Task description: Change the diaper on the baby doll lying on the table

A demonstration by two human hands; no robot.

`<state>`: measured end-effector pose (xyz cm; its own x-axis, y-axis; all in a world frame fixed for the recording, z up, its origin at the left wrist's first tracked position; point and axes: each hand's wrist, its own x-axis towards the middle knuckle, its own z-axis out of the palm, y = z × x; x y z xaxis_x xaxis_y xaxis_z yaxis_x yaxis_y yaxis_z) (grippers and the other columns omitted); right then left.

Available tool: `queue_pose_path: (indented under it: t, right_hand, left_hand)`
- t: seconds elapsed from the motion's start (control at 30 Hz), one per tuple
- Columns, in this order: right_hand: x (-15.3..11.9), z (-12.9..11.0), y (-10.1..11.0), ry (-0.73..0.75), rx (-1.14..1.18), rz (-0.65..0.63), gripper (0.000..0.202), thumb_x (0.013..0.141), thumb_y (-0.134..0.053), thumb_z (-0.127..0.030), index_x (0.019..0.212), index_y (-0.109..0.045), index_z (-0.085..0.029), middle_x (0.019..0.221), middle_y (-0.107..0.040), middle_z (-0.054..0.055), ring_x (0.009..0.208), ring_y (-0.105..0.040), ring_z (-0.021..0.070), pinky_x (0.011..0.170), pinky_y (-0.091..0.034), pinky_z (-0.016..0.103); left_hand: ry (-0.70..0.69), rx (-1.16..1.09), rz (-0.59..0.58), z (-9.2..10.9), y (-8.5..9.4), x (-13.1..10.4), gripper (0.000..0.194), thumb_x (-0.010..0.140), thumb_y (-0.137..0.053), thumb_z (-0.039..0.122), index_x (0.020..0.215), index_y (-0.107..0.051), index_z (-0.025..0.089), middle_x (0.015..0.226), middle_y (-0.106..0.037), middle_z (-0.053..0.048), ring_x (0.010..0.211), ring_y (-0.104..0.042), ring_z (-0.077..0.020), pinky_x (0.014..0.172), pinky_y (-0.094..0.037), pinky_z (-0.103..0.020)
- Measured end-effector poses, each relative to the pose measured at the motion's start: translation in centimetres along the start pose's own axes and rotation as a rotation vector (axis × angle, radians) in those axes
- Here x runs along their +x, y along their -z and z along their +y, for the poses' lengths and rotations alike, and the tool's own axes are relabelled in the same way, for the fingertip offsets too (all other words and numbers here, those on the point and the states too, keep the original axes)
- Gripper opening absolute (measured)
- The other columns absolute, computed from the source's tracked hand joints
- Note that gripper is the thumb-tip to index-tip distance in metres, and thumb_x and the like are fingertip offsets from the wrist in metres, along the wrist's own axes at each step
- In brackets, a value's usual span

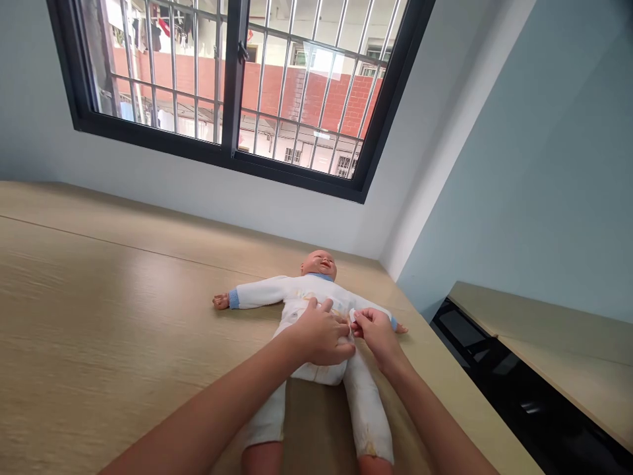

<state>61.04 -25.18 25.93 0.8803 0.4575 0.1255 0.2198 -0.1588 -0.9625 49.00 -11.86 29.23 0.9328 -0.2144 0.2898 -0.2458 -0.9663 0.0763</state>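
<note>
A baby doll (262,295) in a white outfit with blue cuffs and collar lies on its back, arms spread, its head toward the window. Something white and padded, like a diaper (321,374), is around its hips. My left hand (324,332) lies over the doll's belly with its fingers apart, pressing on the cloth. Beside it, at the doll's waist, my right hand (376,330) pinches a small white tab (353,315) between thumb and fingers. Part of the belly and waist is hidden under my left hand.
The doll lies on a light wooden table (99,316) set against the wall. Above it is a barred window (230,79) with a dark frame. A lower wooden surface with glossy black panels (519,389) stands at the right.
</note>
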Motion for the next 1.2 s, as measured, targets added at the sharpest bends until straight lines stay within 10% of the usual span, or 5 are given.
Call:
queue_pose_path:
  t: [0.6,0.83,1.2]
  right_hand:
    - [0.6,0.6,-1.8,0.176,-0.173,0.040,0.027,0.077,-0.056,-0.041,0.069,-0.058,-0.015,0.062,-0.061,0.004,0.058,-0.053,0.0159,0.055,-0.040,0.027]
    - [-0.1,-0.7,-1.9,0.341,-0.204,-0.180,0.027,0.084,-0.055,-0.037,0.080,-0.070,-0.015,0.077,-0.070,0.004,0.074,-0.061,0.0189,0.069,-0.047,0.028]
    - [-1.3,-0.1,0.5,0.704,-0.401,-0.123,0.038,0.086,-0.041,-0.012,0.100,-0.075,-0.019,0.110,-0.071,0.006,0.104,-0.064,0.0199,0.097,-0.049,0.035]
  left_hand:
    - [0.075,0.017,0.087,0.2,-0.9,-0.1,0.036,0.083,-0.054,0.047,0.099,-0.074,0.022,0.123,-0.054,-0.013,0.109,-0.048,-0.0326,0.095,-0.039,-0.053]
    - [0.065,0.015,0.092,0.4,-0.8,-0.3,0.031,0.083,-0.057,0.045,0.092,-0.076,0.021,0.119,-0.055,-0.012,0.107,-0.049,-0.0317,0.095,-0.039,-0.052]
    - [-0.053,-0.314,0.110,-2.5,3.2,-3.7,0.036,0.088,-0.053,0.035,0.121,-0.065,0.030,0.120,-0.067,-0.003,0.110,-0.059,-0.0226,0.098,-0.044,-0.033]
